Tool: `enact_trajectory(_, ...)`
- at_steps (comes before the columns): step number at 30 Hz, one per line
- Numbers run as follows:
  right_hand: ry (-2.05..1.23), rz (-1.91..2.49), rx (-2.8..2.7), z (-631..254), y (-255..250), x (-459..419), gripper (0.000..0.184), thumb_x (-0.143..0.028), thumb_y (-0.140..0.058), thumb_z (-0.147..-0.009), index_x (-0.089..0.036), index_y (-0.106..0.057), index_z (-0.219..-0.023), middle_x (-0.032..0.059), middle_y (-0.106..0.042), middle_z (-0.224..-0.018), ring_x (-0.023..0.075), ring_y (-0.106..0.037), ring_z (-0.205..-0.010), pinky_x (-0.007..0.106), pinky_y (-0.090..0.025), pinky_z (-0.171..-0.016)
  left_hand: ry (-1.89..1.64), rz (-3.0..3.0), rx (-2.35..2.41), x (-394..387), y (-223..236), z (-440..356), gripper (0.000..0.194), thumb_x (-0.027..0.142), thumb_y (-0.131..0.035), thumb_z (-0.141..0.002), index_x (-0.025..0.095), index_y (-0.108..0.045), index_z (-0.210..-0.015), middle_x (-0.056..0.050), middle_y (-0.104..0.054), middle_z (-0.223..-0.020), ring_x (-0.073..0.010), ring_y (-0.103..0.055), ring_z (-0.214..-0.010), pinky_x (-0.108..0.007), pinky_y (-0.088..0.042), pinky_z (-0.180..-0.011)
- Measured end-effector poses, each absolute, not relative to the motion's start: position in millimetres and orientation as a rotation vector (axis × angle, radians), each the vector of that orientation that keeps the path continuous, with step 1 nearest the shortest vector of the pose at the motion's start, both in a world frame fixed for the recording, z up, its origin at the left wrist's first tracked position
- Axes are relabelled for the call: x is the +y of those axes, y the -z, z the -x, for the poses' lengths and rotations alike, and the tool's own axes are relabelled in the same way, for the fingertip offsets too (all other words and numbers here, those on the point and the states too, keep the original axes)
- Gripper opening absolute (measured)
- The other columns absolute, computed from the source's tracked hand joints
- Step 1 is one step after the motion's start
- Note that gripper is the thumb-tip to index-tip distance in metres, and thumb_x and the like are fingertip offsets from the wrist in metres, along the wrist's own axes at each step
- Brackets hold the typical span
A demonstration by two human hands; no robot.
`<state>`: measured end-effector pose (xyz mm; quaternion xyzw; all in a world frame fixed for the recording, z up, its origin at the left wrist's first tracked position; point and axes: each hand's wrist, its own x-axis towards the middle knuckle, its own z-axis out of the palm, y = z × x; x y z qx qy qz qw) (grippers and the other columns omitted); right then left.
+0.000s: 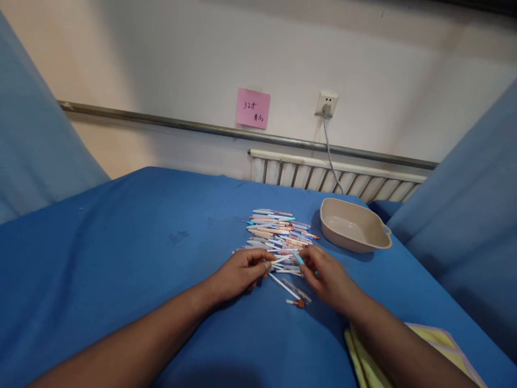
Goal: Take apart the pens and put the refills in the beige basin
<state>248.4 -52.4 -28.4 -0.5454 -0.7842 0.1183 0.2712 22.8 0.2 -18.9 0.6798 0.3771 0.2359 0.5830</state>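
Note:
A pile of several thin pastel pens point(278, 231) lies on the blue-covered table point(133, 248). At the pile's near edge my left hand point(238, 272) pinches one end of a white pen point(283, 259). My right hand point(327, 275) pinches the other end, which has a teal tip. Both hands rest low on the cloth with fingers closed. A few loose pen parts point(297, 293), including a clear barrel and a small orange-tipped piece, lie just in front of the hands.
A beige oval tray point(353, 226), empty, sits to the right of the pile. A yellow cloth point(436, 345) lies at the near right edge. Behind are a radiator point(335, 178), a wall socket with cable point(326, 103) and a pink note point(252, 108).

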Motion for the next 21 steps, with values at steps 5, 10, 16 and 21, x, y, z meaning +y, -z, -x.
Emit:
enact_trajectory(5, -0.485, 1.296, -1.999, -249.1, 28.4, -50.6, 0.015, -0.019, -0.046, -0.089, -0.02, -0.057, -0.1, 0.0041, -0.058, -0.088, 0.0163, -0.056, -0.08, 0.026, -0.044, -0.07, -0.544, -1.623, 0.896, -1.1, 16.6, -23.3, 0.032, 0.035, -0.054, -0.082, 0.014, -0.064, -0.105, 0.003, -0.053, -0.061, -0.0058, -0.041, -0.041, -0.017, -0.029, -0.039)
enact_trajectory(10, -0.718, 1.312, -1.807, -251.4, 31.6, -46.1, 0.021, -0.03, -0.045, -0.09, -0.02, -0.063, -0.097, 0.0028, -0.061, -0.087, 0.0145, -0.056, -0.07, 0.025, -0.046, -0.062, -0.566, -1.631, 0.899, -1.5, 19.0, -24.0, 0.032, 0.035, -0.053, -0.082, 0.013, -0.063, -0.104, 0.003, -0.053, -0.063, -0.0054, -0.039, -0.041, -0.017, -0.029, -0.038)
enact_trajectory(16, -0.872, 1.25, -1.676, -255.0, 36.8, -39.5, 0.024, -0.037, -0.051, -0.087, -0.019, -0.065, -0.092, 0.0013, -0.063, -0.079, 0.0142, -0.055, -0.069, 0.024, -0.044, -0.062, -0.555, -1.644, 0.878, -0.8, 20.0, -23.2, 0.032, 0.036, -0.053, -0.083, 0.014, -0.063, -0.104, 0.003, -0.053, -0.063, -0.0059, -0.041, -0.042, -0.016, -0.03, -0.038)
enact_trajectory(21, -0.841, 1.296, -1.65, -259.2, 41.4, -37.8, 0.026, -0.04, -0.05, -0.087, -0.019, -0.065, -0.09, 0.0018, -0.062, -0.08, 0.0148, -0.054, -0.067, 0.025, -0.044, -0.06, -0.552, -1.65, 0.873, 0.2, 20.7, -22.4, 0.033, 0.036, -0.053, -0.084, 0.013, -0.062, -0.105, 0.003, -0.054, -0.063, -0.0062, -0.041, -0.042, -0.017, -0.03, -0.038)
